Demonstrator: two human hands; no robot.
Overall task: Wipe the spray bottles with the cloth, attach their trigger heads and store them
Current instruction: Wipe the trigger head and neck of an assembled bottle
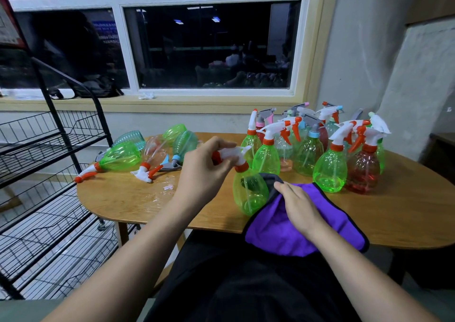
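A green spray bottle with a white and orange trigger head tilts above the table's near edge. My left hand grips that trigger head. My right hand holds a purple cloth with black trim against the bottle's right side. The cloth hangs over the table edge. Several upright bottles with trigger heads stand at the back right. Several bottles lie on their sides at the back left, one beside a loose trigger head.
The wooden table has a wet patch near its middle. A black wire rack with shelves stands to the left. A window and sill are behind the table, a grey wall to the right.
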